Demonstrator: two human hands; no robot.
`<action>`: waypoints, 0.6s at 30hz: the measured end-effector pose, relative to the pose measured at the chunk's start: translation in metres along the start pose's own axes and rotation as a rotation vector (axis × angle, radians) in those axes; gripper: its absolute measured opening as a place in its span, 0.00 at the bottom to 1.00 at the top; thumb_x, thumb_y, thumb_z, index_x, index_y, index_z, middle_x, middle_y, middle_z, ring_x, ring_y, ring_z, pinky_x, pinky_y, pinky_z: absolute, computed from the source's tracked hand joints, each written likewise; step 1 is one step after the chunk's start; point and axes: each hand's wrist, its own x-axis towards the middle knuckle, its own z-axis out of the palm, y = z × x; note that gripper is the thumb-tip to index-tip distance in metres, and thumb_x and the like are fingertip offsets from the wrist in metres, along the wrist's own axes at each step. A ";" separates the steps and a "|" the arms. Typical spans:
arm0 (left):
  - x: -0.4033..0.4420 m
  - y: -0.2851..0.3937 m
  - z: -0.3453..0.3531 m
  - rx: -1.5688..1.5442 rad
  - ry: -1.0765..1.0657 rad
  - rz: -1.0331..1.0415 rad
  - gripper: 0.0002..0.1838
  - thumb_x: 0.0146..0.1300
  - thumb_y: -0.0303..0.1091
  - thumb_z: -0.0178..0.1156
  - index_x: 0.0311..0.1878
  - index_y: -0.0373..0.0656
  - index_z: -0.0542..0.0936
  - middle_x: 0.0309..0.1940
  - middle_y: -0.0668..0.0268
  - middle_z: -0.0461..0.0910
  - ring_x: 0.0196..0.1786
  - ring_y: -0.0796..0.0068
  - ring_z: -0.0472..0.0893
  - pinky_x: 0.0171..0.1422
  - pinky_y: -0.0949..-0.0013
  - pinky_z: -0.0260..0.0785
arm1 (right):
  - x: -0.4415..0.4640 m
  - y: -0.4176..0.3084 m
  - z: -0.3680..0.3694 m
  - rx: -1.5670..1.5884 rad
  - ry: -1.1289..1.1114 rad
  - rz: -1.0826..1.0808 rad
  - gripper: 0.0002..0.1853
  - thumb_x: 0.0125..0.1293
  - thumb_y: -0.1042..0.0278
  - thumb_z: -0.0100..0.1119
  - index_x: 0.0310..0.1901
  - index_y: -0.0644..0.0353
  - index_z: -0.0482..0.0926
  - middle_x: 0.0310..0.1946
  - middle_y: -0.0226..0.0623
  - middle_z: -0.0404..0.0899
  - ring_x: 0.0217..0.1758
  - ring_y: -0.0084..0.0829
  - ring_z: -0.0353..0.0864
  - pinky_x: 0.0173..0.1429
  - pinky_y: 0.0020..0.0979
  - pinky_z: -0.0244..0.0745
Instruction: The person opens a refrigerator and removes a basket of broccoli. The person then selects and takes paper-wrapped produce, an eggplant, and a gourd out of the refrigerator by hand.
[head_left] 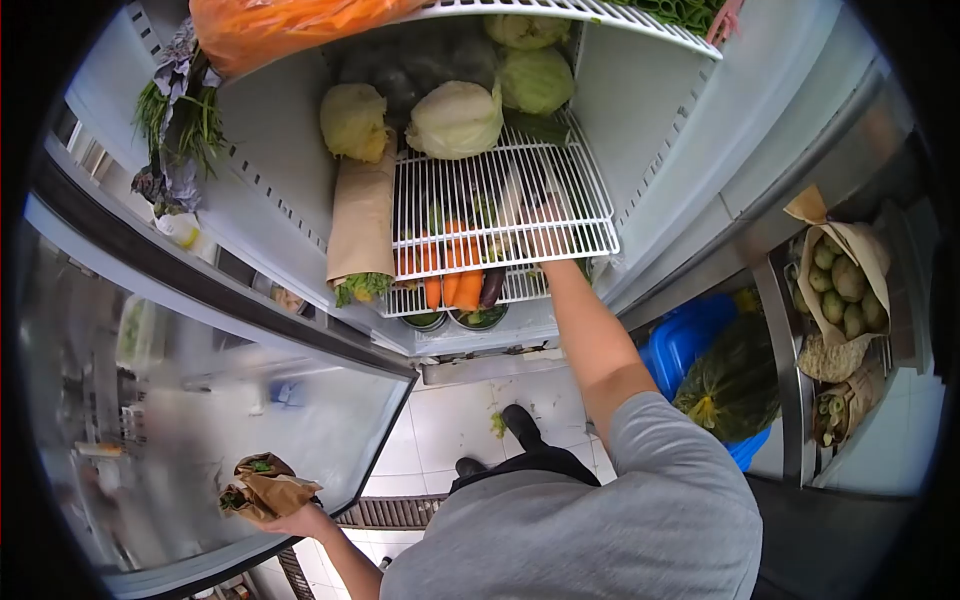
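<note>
My left hand [298,522] is closed around a crumpled brown paper bundle [268,490] with green leaves showing at its top, in front of the glass door. My right arm reaches into the refrigerator, under the white wire shelf [600,238]. Through the shelf wires my right hand [547,228] shows only in part, and its fingers cannot be made out. Left of it, on the lower shelf, lie carrots [465,288] and a dark purple vegetable [492,286]. A paper-wrapped bunch of greens [362,220] and pale cabbages [455,120] rest on the upper wire shelf.
The open glass door [330,420] stands at the left. An orange bag [290,30] lies on the top shelf. At the right are a blue container [690,340], a large green squash [735,380] and a paper bag of green produce [845,285]. Green scraps [498,425] lie on the floor.
</note>
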 end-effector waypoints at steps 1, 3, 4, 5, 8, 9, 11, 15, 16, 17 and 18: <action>0.000 -0.003 0.001 -0.035 -0.002 0.014 0.45 0.49 0.34 0.65 0.66 0.38 0.50 0.62 0.50 0.54 0.64 0.50 0.60 0.68 0.52 0.54 | 0.000 0.003 0.001 -0.012 -0.007 -0.040 0.26 0.59 0.55 0.52 0.53 0.68 0.68 0.52 0.55 0.70 0.54 0.51 0.69 0.60 0.42 0.64; 0.001 -0.009 0.005 -0.108 -0.003 0.034 0.45 0.49 0.34 0.65 0.66 0.38 0.50 0.62 0.50 0.54 0.63 0.50 0.60 0.68 0.52 0.54 | -0.003 0.009 0.008 -0.044 -0.005 -0.109 0.27 0.60 0.56 0.52 0.55 0.68 0.66 0.53 0.56 0.68 0.56 0.52 0.68 0.61 0.41 0.63; 0.000 -0.010 0.006 -0.090 -0.009 0.017 0.45 0.49 0.35 0.65 0.66 0.38 0.50 0.62 0.50 0.54 0.63 0.50 0.60 0.68 0.52 0.54 | -0.005 0.011 0.013 -0.064 -0.002 -0.148 0.27 0.60 0.56 0.51 0.55 0.68 0.65 0.54 0.56 0.68 0.57 0.52 0.67 0.61 0.41 0.62; 0.000 -0.008 0.005 -0.070 -0.013 -0.001 0.45 0.49 0.35 0.65 0.66 0.38 0.50 0.62 0.50 0.54 0.63 0.49 0.60 0.68 0.52 0.54 | -0.009 0.016 0.023 -0.105 0.001 -0.212 0.28 0.61 0.56 0.51 0.56 0.68 0.64 0.54 0.56 0.67 0.57 0.52 0.66 0.62 0.41 0.62; 0.000 -0.002 0.003 -0.083 -0.017 -0.013 0.44 0.49 0.34 0.65 0.66 0.38 0.50 0.62 0.49 0.54 0.63 0.49 0.60 0.68 0.52 0.54 | -0.028 0.028 0.037 -0.178 0.004 -0.342 0.29 0.62 0.56 0.50 0.59 0.69 0.61 0.56 0.57 0.65 0.60 0.53 0.64 0.64 0.40 0.60; 0.001 -0.001 0.002 -0.086 -0.021 -0.013 0.44 0.49 0.34 0.64 0.66 0.38 0.50 0.62 0.49 0.54 0.63 0.49 0.60 0.68 0.52 0.54 | -0.038 0.027 0.034 -0.094 -0.005 -0.283 0.29 0.63 0.56 0.50 0.59 0.69 0.61 0.57 0.58 0.64 0.60 0.53 0.63 0.64 0.40 0.60; 0.002 0.002 0.000 -0.079 -0.029 -0.016 0.43 0.49 0.33 0.64 0.66 0.38 0.50 0.62 0.49 0.54 0.63 0.50 0.60 0.68 0.53 0.54 | -0.066 -0.038 -0.082 0.759 0.090 0.263 0.25 0.61 0.70 0.52 0.58 0.69 0.60 0.52 0.59 0.67 0.57 0.53 0.66 0.60 0.41 0.60; 0.001 0.011 -0.002 -0.127 -0.037 -0.032 0.43 0.49 0.30 0.64 0.66 0.38 0.51 0.62 0.50 0.56 0.64 0.52 0.61 0.68 0.54 0.54 | -0.211 -0.015 -0.132 0.687 -0.301 0.044 0.26 0.59 0.74 0.51 0.59 0.67 0.58 0.51 0.56 0.67 0.56 0.49 0.69 0.58 0.37 0.65; 0.001 0.012 -0.004 -0.157 -0.043 -0.038 0.43 0.48 0.30 0.65 0.66 0.37 0.51 0.62 0.50 0.56 0.64 0.53 0.61 0.68 0.54 0.55 | -0.238 -0.007 -0.155 0.674 -0.423 -0.120 0.26 0.59 0.74 0.52 0.59 0.66 0.59 0.51 0.55 0.68 0.55 0.49 0.69 0.58 0.37 0.65; 0.001 0.014 -0.004 -0.191 -0.048 -0.046 0.43 0.48 0.29 0.65 0.65 0.37 0.51 0.62 0.50 0.56 0.64 0.53 0.61 0.68 0.55 0.55 | -0.247 -0.005 -0.175 0.656 -0.540 -0.287 0.25 0.59 0.75 0.52 0.59 0.66 0.60 0.50 0.55 0.68 0.55 0.49 0.69 0.58 0.37 0.65; 0.000 0.016 -0.003 -0.223 -0.054 -0.054 0.43 0.48 0.29 0.65 0.65 0.37 0.52 0.62 0.50 0.56 0.64 0.54 0.61 0.69 0.55 0.55 | -0.240 -0.011 -0.183 0.680 -0.506 -0.319 0.25 0.59 0.74 0.53 0.59 0.65 0.60 0.50 0.54 0.68 0.54 0.49 0.69 0.58 0.37 0.65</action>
